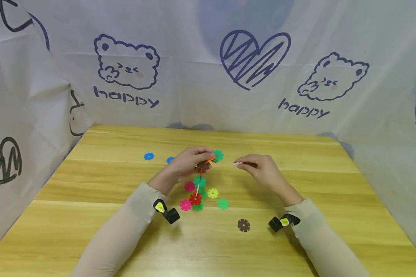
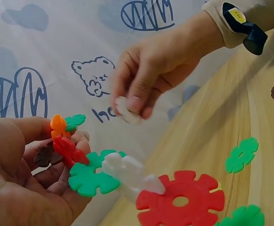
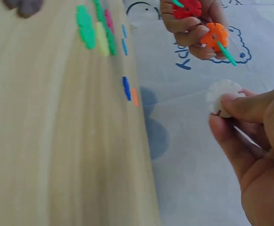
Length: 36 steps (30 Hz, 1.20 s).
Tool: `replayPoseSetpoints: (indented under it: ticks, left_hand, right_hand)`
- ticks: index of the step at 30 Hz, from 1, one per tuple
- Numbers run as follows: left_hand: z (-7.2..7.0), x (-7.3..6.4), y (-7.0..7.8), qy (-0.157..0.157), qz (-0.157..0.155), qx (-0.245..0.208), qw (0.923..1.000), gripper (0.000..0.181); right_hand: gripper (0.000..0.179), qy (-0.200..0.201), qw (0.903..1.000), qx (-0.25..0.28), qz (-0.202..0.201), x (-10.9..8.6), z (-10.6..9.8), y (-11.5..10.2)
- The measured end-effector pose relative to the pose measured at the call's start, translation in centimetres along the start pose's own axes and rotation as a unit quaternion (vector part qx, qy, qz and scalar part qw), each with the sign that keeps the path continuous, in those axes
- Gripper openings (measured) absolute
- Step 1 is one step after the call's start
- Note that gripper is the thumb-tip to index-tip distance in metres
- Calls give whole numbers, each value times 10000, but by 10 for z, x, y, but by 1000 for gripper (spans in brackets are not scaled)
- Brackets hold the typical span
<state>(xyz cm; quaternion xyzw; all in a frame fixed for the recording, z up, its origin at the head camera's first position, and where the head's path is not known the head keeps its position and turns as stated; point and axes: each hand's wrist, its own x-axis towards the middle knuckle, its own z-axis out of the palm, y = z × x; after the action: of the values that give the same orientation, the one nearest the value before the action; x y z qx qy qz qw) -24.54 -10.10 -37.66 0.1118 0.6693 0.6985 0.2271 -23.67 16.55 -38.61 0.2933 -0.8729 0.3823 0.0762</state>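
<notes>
My left hand [image 1: 184, 164] holds a chain of notched plastic discs joined by their slots. In the left wrist view, a small green disc [image 2: 75, 122], an orange disc [image 2: 58, 126], a red disc [image 2: 70, 149] and a brown disc [image 2: 46, 154] are near its fingers. The chain continues through a green disc [image 2: 90, 178] and a white disc [image 2: 127, 172] to a red disc [image 2: 203, 201] at its lower end. Off to the right, apart from the chain, my right hand [image 1: 263, 169] pinches a loose white notched disc [image 3: 215, 96] between thumb and fingers.
On the wooden table [image 1: 124, 238] lie loose discs: a blue one [image 1: 148, 156] at the left, a pink one [image 1: 185, 205], a yellow one [image 1: 213, 193] and a green one [image 1: 223, 203] around the chain. A brown disc [image 1: 244, 225] lies nearer the front. White cloth [image 1: 190, 88] hangs behind.
</notes>
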Motion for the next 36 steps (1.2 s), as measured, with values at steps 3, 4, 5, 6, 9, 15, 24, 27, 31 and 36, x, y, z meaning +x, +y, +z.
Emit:
replayPoseSetpoints:
  ticks: [3, 4, 5, 6, 9, 15, 24, 27, 31, 36]
  left_hand:
    - [0, 0, 0, -26, 16, -33, 10000, 29]
    - [0, 0, 0, -26, 24, -38, 10000, 29]
    - [0, 0, 0, -28, 38, -41, 10000, 28]
    - [0, -1, 0, -26, 45, -45, 10000, 28]
    - [1, -1, 0, -45, 84, -27, 10000, 26]
    - [5, -1, 0, -40, 147, 138, 9998, 25]
    - [9, -1, 1, 52, 146, 402, 9991, 27]
    - [10, -2, 1, 59, 180, 472, 9987, 26]
    - [11, -2, 1, 128, 243, 527, 9982, 23]
    - [13, -3, 1, 231, 342, 665, 9969, 21]
  right_hand:
    - [17, 329, 9990, 276, 156, 4, -1, -2]
    - [17, 399, 9984, 351, 188, 7, -2, -4]
    - [18, 444, 9980, 416, 196, 9, -2, -6]
    - [18, 480, 9977, 450, 179, 12, -1, -7]
    - [15, 573, 9969, 525, 75, 19, 1, -11]
    - [10, 695, 9930, 899, -307, 23, 6, -16]
    - [9, 806, 9911, 958, -446, 21, 8, -13]
    - [9, 771, 9906, 1042, -444, 21, 7, -14]
    - [10, 797, 9914, 839, -607, 22, 8, -17]
    - [11, 865, 9895, 215, -1137, 23, 11, -19]
